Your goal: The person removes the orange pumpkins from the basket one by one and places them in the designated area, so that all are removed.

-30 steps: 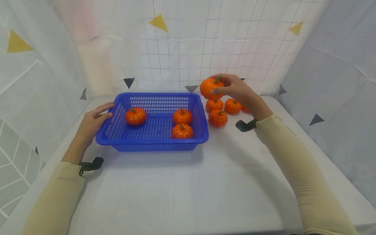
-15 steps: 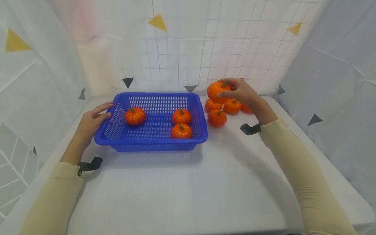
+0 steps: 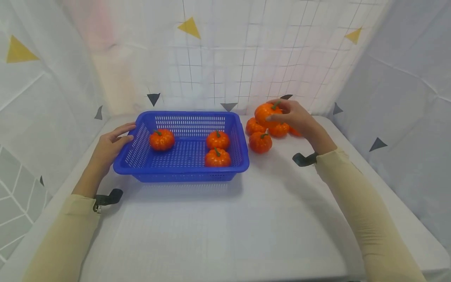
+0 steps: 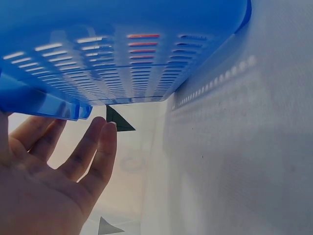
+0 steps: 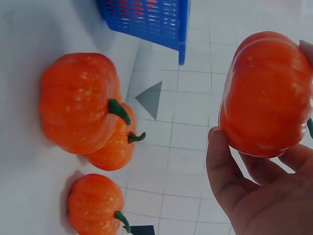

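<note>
Right hand (image 3: pixel 294 116): fingers clamped round pumpkin (image 3: pixel 266 114), likely light, stiff, slick; grip sides. Left hand (image 3: pixel 110 145): fingers apart at basket (image 3: pixel 183 170).

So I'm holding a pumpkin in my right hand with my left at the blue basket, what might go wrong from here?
The held pumpkin is smooth and rounded, so it might slip from the right hand.
If lowered where it is, it could knock the loose pumpkins on the table and set one rolling.
The left hand is at the rim of the basket; a nudge may shift it.
</note>
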Motion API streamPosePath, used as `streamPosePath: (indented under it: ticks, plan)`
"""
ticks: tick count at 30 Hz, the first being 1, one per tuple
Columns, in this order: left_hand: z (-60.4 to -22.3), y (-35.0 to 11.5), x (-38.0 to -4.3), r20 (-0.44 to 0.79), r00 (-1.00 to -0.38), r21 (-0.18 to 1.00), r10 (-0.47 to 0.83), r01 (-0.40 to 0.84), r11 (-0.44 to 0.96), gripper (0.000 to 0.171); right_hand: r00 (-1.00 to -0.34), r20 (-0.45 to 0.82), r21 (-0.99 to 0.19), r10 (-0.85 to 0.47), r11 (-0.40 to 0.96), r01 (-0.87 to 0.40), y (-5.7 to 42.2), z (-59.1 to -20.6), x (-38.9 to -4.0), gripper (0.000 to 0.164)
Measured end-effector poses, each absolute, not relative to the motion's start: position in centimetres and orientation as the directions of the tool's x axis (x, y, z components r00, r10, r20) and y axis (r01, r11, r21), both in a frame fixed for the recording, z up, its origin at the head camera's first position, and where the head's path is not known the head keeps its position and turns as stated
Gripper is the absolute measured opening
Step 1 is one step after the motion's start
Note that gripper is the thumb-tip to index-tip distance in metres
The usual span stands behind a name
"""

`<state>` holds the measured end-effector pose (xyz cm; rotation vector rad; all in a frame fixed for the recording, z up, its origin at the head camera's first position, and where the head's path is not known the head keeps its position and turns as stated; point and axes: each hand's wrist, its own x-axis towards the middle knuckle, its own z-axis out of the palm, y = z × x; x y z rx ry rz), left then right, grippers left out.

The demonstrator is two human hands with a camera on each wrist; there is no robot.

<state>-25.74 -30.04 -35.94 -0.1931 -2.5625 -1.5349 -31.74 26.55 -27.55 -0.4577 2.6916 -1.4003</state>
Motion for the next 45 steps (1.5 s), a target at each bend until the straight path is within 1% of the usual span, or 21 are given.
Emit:
streamPosePath:
  ticks: [6, 13, 21, 31, 38, 45]
  plan:
    - [-35.9, -30.1, -25.7, 0.196, -0.98, 0.87, 0.039, 0.192, 0.454, 0.053, -0.96, 0.055, -0.809, -0.276, 0.551, -0.204, 27.2, -28.4, -31.9, 0.067]
    - [-35.9, -30.0, -25.5, 0.2, -0.979, 0.866, 0.037, 0.194, 0.46, 0.052, -0.969, 0.033, -0.799, -0.245, 0.576, -0.173, 27.9, -29.3, -32.0, 0.075]
    - [-35.9, -30.1, -25.7, 0.193, -0.981, 0.86, 0.032, 0.185, 0.476, 0.053, -0.974, 0.026, -0.816, -0.224, 0.558, -0.15, 28.6, -30.0, -32.2, 0.069]
    - [-35.8, -29.8, -25.5, 0.192, -0.981, 0.858, 0.032, 0.183, 0.48, 0.053, -0.986, -0.022, -0.814, -0.163, 0.576, -0.077, 29.7, -31.0, -32.3, 0.073]
    - [-35.8, -29.8, -25.6, 0.193, -0.981, 0.862, 0.037, 0.187, 0.471, 0.053, -0.987, -0.001, -0.817, -0.164, 0.57, -0.093, 30.5, -32.0, -32.3, 0.073]
    - [-35.7, -29.8, -25.4, 0.198, -0.98, 0.858, 0.035, 0.19, 0.477, 0.053, -0.985, 0.017, -0.826, -0.174, 0.552, -0.112, 31.2, -32.7, -32.4, 0.069]
